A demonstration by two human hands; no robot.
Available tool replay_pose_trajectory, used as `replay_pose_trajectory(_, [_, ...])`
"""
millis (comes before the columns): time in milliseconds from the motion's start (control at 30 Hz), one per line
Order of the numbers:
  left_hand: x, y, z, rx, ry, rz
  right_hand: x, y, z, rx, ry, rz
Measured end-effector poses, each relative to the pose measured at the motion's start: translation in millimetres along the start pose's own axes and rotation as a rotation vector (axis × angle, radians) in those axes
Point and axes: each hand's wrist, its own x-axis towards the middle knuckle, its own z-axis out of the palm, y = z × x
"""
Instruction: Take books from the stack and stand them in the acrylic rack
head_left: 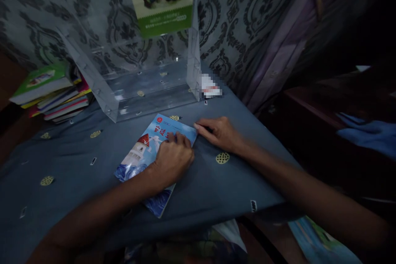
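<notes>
While the left hand (171, 159) rests curled shut on a blue picture book (139, 150) lying flat on the bench (77, 173), the right hand (220, 133) apparently pinches its corner, nothing yet lifted.

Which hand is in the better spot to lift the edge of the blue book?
Probably the right hand: its fingertips touch the book at its far right corner, right on the edge. The left hand lies on top of the cover, so it would weigh the book down.
</notes>
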Motion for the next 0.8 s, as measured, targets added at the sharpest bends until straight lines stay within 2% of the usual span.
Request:
replay_pose_trajectory(167, [-3.9,-8.0,0.3,-0.048,0.046,0.024,-7.2,-19.9,2.7,-0.169,-0.059,0.059])
replay_pose_trajectory(333, [1.4,-21.3,6.4,-0.033,0.119,0.021,-3.9,-29.8,14.3,-0.100,-0.088,0.040])
replay_pose_trajectory(600, [22.4,-52.3,10.8,-0.055,0.120,-0.036,38.9,8.2,39.8,-0.032,-0.079,-0.058])
replay_pose_trajectory(800, [34.1,-67.1,17.3,-0.050,0.194,-0.050,59.6,28.5,50.4,-0.035,-0.065,-0.092])
